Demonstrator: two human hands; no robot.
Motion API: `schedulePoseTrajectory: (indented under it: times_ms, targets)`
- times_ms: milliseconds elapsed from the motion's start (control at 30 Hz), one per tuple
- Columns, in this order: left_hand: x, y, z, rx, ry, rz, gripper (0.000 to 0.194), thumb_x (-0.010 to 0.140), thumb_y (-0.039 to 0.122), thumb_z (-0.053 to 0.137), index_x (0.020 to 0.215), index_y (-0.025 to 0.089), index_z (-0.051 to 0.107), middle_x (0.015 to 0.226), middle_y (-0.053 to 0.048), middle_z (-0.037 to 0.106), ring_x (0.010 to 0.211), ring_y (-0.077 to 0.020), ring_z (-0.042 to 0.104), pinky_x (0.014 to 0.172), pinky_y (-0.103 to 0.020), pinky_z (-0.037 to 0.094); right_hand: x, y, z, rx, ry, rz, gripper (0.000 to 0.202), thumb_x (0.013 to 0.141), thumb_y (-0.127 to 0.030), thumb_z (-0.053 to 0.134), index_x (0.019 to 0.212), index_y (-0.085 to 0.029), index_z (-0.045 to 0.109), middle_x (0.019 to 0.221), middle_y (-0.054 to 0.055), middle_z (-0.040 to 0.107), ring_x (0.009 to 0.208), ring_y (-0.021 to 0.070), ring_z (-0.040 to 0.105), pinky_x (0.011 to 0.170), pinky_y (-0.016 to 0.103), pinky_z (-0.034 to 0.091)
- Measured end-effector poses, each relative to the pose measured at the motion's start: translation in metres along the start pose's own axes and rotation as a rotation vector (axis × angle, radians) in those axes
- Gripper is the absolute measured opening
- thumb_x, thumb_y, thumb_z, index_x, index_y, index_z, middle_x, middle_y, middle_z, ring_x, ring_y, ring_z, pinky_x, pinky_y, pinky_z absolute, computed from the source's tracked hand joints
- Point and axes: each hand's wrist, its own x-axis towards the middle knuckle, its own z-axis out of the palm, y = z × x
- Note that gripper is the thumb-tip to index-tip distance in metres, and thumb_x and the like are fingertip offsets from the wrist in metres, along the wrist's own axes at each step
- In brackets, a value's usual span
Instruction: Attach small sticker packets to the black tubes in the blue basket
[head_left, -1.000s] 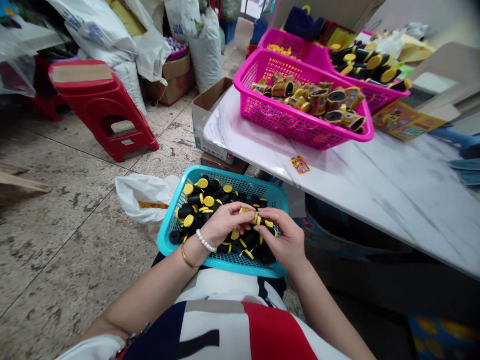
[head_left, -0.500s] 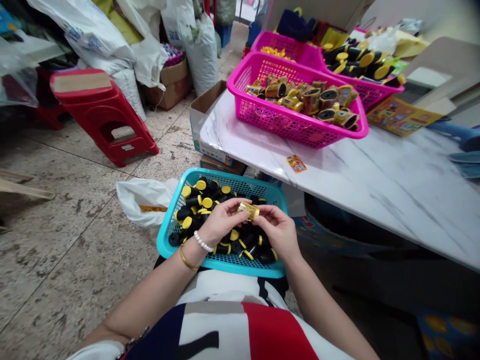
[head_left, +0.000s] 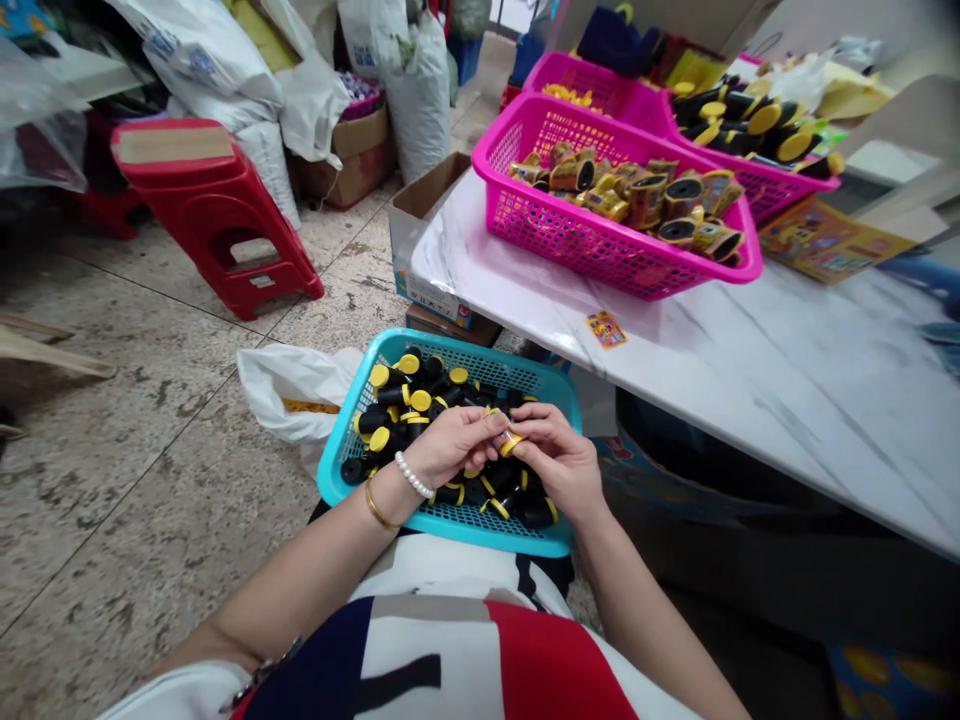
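Note:
My left hand [head_left: 457, 442] and my right hand [head_left: 562, 465] meet over a turquoise basket [head_left: 487, 537], both pinching one small bottle [head_left: 508, 442] with a gold printed label. Its yellow end points down toward the right; my fingers cover part of it. Beneath them the basket holds many small black bottles [head_left: 390, 392] with yellow caps, lying at all angles. A bead bracelet and a gold bangle circle my left wrist. The basket rests at my lap.
On the marble-patterned table [head_left: 720, 370], a pink basket [head_left: 570, 235] holds gold-labelled bottles, and a small printed sticker [head_left: 606, 329] lies near the edge. Behind are more pink baskets. At left stand a red stool [head_left: 217, 220] and a white bag [head_left: 289, 385].
The bottle has turned from nearly level to a downward tilt, its yellow end now toward my right hand. My fingers have shifted around it. The whole view has shifted slightly.

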Motion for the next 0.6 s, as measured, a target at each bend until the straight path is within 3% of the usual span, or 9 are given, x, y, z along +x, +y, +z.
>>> schedulePoseTrajectory:
  times_ms: [167,333,467,600]
  targets:
    - [0.0004,-0.0018,-0.0005,-0.084,-0.035,-0.018,0.038,0.072,0.049,0.072,0.076,0.013,0.059,0.052,0.002,0.057,0.034,-0.0020,0.041,0.034,-0.013,0.027,0.0016,-0.0069,0.0012,-0.002,0.012,0.017,0.010,0.075,-0.025,0.073,0.085,-0.026,0.074,0.101,0.005,0.060,0.092,0.0202,0.062,0.070,0.035,0.059]
    - [0.0015,-0.0019,0.0017,-0.088,0.021,-0.048,0.041,0.069,0.051,0.073,0.069,0.013,0.057,0.042,0.004,0.052,0.028,-0.0021,0.036,0.030,-0.013,0.021,-0.0001,-0.0074,0.0031,-0.111,0.034,-0.085,0.010,0.074,-0.020,0.074,0.082,-0.026,0.073,0.095,0.005,0.062,0.093,0.0200,0.061,0.077,0.036,0.057]
    - [0.0006,-0.0016,0.0016,-0.100,-0.032,-0.048,0.041,0.069,0.051,0.073,0.074,0.013,0.059,0.044,0.003,0.056,0.029,-0.0030,0.039,0.031,-0.014,0.024,-0.0016,-0.0044,0.0052,-0.057,0.067,-0.038,0.004,0.075,-0.022,0.074,0.076,-0.023,0.070,0.091,0.004,0.060,0.082,0.0185,0.063,0.069,0.035,0.059]
    - [0.0000,-0.0026,-0.0006,-0.034,0.000,-0.050,0.042,0.069,0.054,0.071,0.075,0.015,0.057,0.039,0.007,0.048,0.027,-0.0016,0.031,0.030,-0.014,0.018,-0.0015,-0.0072,0.0097,-0.049,0.016,-0.004,0.016,0.077,-0.024,0.071,0.092,-0.026,0.069,0.100,0.005,0.058,0.087,0.0188,0.062,0.068,0.034,0.060]
